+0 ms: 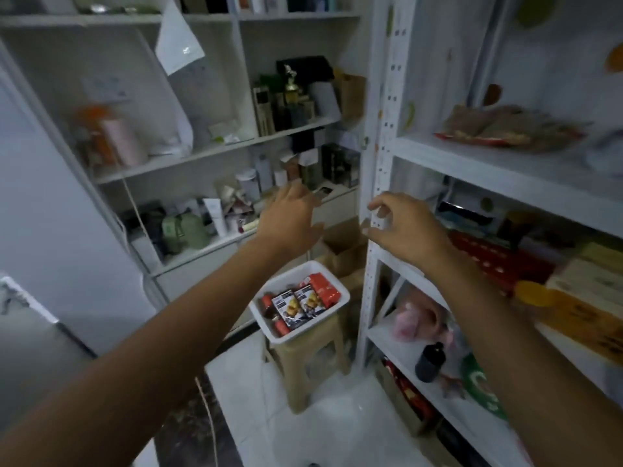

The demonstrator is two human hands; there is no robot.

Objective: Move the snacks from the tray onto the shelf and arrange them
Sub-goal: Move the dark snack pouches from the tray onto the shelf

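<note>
Head view: left hand spread, right hand loosely curled, both empty; snacks in tray on stool, handy beside shelf.

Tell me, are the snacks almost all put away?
Not yet. Some brown packets already lie on the white rack's upper shelf, maybe part of the job. The left hand and right hand hold nothing. The white tray on the stool still holds several red and dark snack boxes, so those are left to move.
</note>
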